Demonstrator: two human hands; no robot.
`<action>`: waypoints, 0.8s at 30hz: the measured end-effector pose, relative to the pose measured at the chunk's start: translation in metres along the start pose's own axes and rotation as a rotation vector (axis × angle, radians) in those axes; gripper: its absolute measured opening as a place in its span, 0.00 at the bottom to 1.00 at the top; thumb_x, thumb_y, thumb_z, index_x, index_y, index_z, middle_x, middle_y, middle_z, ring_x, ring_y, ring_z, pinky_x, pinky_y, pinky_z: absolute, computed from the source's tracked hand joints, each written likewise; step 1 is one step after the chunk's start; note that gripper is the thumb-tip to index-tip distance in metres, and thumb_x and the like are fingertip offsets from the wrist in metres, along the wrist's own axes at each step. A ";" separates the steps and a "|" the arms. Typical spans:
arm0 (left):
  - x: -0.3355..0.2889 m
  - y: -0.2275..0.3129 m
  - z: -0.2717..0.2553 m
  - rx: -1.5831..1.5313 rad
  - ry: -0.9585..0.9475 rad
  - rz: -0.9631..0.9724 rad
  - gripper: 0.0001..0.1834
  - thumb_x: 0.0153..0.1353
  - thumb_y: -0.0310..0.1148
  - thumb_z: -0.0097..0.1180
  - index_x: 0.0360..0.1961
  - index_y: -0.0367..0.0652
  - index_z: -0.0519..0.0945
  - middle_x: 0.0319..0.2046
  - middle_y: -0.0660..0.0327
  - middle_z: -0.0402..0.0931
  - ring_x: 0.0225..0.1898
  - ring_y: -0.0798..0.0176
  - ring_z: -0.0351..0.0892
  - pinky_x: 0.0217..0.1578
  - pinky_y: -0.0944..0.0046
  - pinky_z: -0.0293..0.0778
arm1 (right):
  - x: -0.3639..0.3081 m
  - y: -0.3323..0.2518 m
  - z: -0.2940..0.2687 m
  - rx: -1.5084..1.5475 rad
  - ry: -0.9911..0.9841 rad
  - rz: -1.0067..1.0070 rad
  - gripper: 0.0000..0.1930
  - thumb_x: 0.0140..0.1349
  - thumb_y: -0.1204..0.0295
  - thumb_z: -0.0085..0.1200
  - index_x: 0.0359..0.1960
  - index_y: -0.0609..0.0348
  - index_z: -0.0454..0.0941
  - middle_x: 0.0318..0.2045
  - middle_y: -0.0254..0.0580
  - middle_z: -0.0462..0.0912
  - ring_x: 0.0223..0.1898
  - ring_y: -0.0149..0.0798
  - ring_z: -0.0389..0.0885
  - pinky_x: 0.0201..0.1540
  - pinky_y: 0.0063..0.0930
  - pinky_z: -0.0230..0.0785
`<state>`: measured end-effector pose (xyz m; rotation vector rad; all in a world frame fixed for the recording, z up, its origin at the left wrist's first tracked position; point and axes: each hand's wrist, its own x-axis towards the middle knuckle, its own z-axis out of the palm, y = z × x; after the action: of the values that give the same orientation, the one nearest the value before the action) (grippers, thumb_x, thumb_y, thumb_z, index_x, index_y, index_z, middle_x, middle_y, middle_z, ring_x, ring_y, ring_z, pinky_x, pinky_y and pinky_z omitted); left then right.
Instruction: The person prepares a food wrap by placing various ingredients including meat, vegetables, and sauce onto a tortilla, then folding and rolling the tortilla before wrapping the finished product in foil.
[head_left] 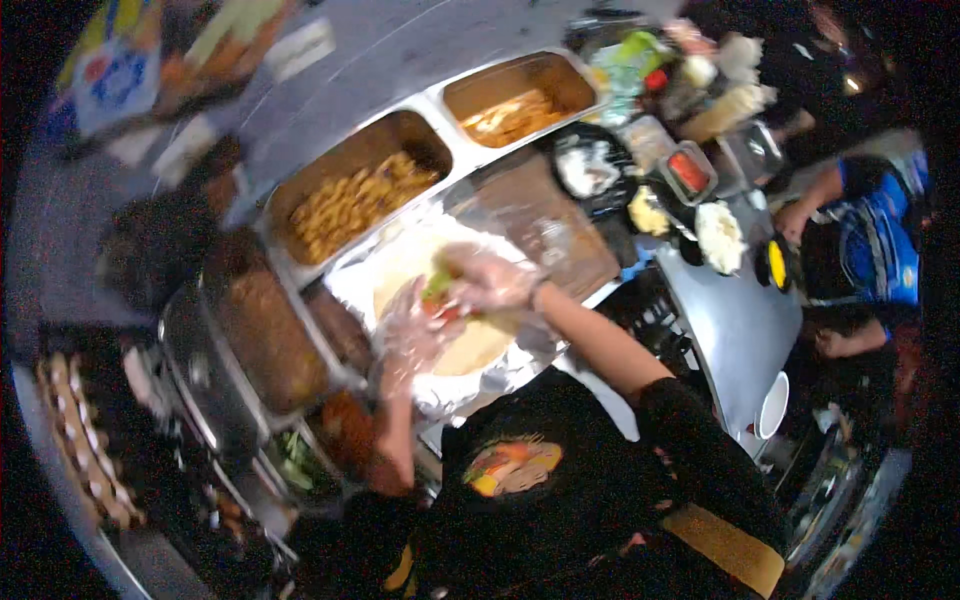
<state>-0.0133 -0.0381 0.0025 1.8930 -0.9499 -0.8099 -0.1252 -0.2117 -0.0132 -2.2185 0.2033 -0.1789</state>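
A round flatbread [467, 350] lies on crumpled foil [437, 396] in front of me. On its middle sits a small heap of green shredded filling [437, 286], with red pieces [445, 311] beside it. My left hand [408, 325], in a clear plastic glove, is at the heap's left side, fingers stretched and apart from the thumb. From the right, my gloved right hand [492, 280] reaches over the heap, fingertips at the green pieces. Motion smears its fingers, so whether they grip any filling cannot be made out.
Deep metal pans of chunky browned food [362, 203] and orange-brown food [515, 115] stand beyond the foil. A brown board [545, 215] lies right of it. Tubs, a white-filled black bowl [590, 165] and bottles crowd the back right. At right, a person in blue [880, 240] stands near a metal counter [745, 320].
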 end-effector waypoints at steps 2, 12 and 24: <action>0.000 -0.056 0.001 0.065 -0.131 0.068 0.50 0.45 0.51 0.67 0.65 0.41 0.57 0.49 0.47 0.72 0.50 0.48 0.75 0.47 0.53 0.73 | 0.009 0.018 0.026 -0.140 0.000 -0.187 0.28 0.58 0.51 0.54 0.53 0.59 0.69 0.50 0.51 0.74 0.50 0.46 0.75 0.54 0.41 0.67; -0.011 -0.044 0.014 0.626 0.013 0.377 0.58 0.34 0.41 0.72 0.67 0.41 0.52 0.44 0.45 0.72 0.44 0.41 0.73 0.44 0.51 0.72 | -0.003 0.053 0.047 -0.116 -0.067 -0.361 0.40 0.41 0.56 0.67 0.58 0.55 0.67 0.51 0.53 0.74 0.54 0.54 0.72 0.56 0.42 0.65; -0.048 0.018 0.035 0.611 0.298 0.224 0.62 0.24 0.53 0.74 0.62 0.37 0.60 0.58 0.44 0.64 0.59 0.42 0.64 0.58 0.50 0.64 | -0.175 0.014 -0.163 -0.252 0.530 -0.190 0.27 0.57 0.50 0.54 0.50 0.60 0.73 0.47 0.53 0.77 0.49 0.53 0.76 0.52 0.43 0.69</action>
<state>-0.0713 -0.0176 0.0109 2.2755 -1.2815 -0.0892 -0.3298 -0.3097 0.0644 -2.3971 0.3150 -0.8908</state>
